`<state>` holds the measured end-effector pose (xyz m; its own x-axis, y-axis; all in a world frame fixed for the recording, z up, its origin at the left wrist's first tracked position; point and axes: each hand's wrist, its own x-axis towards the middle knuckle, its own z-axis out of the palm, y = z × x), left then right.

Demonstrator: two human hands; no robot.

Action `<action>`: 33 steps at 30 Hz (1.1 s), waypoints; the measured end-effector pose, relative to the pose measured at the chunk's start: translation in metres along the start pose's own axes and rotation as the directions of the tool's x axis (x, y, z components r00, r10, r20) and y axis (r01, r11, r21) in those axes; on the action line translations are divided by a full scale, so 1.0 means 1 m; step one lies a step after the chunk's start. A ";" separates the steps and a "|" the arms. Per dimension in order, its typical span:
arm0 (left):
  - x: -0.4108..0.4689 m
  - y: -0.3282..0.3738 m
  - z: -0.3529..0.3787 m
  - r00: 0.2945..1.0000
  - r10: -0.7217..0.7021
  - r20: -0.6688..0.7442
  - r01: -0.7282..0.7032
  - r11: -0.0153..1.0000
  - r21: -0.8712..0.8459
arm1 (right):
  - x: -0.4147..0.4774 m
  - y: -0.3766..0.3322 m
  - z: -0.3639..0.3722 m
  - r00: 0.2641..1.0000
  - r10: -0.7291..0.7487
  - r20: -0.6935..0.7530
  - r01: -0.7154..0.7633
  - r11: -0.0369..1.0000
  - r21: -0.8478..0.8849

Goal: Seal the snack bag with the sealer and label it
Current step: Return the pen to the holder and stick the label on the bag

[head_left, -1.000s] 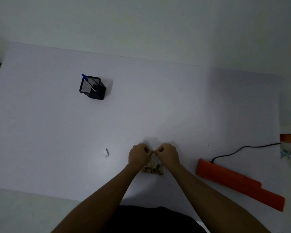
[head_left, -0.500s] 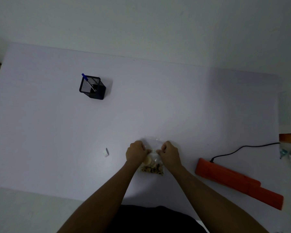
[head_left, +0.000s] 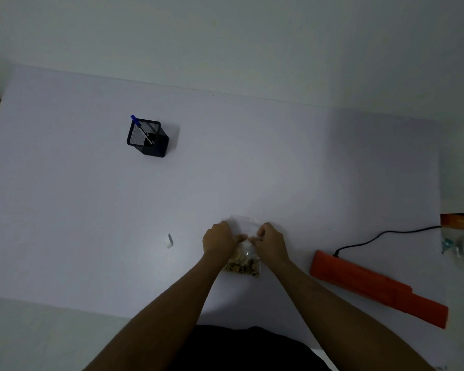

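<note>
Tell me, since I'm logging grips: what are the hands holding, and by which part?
Both the left hand and right hand pinch the clear snack bag at its upper part, above the snacks.

The scene is dim and underexposed, with a cool bluish-grey cast over the whole surface (head_left: 225, 170). The brightest patch is a soft pool near the middle of the surface; the light falls off toward the corners. A broad, soft-edged shadow darkens the surface's far right part. The pen holder (head_left: 148, 137) throws a faint short shadow to its right. Wide-angle distortion bows the surface's far edge and stretches the forearms. Fine grain softens detail, and the clutter at the right edge (head_left: 461, 236) is smeared and blurred. No glare shows.
</note>
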<state>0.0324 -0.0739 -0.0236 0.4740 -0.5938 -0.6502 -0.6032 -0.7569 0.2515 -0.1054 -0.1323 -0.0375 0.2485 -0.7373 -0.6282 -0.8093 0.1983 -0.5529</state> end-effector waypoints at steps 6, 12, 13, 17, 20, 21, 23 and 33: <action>0.009 -0.008 -0.002 0.999 -0.012 0.047 0.014 0.998 -0.057 | -0.002 0.001 0.004 0.999 0.028 -0.033 -0.026 0.999 0.037; 0.007 -0.009 -0.005 1.000 0.008 0.019 -0.008 0.999 -0.033 | -0.014 -0.012 0.012 0.996 0.069 -0.053 -0.068 0.998 0.018; 0.007 -0.009 -0.004 1.000 0.010 0.018 -0.009 0.999 -0.032 | -0.015 -0.012 0.014 0.996 0.063 -0.061 -0.063 0.998 0.009; 0.007 -0.009 -0.004 1.000 0.007 0.021 -0.007 1.000 -0.022 | -0.012 -0.012 0.014 0.994 0.088 -0.057 -0.085 0.995 0.052; 0.007 -0.010 -0.002 1.000 -0.003 0.023 0.004 0.999 -0.033 | -0.008 -0.010 0.007 0.994 0.098 -0.057 -0.095 0.994 0.057; 0.008 -0.010 -0.002 1.000 -0.003 0.023 0.004 0.999 -0.033 | -0.007 -0.009 0.006 0.993 0.099 -0.064 -0.095 0.994 0.061; 0.007 -0.010 -0.002 1.000 -0.004 0.020 0.005 0.999 -0.033 | -0.006 -0.007 0.008 0.991 0.110 -0.083 -0.103 0.991 0.080; 0.005 -0.011 -0.001 1.000 0.030 -0.003 -0.030 0.999 0.039 | -0.013 -0.014 0.024 0.979 0.150 -0.135 -0.132 0.982 0.136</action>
<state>0.0419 -0.0689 -0.0291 0.4570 -0.6173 -0.6404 -0.6416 -0.7274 0.2432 -0.0846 -0.1103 -0.0345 0.0499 -0.7797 -0.6242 -0.7550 0.3797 -0.5346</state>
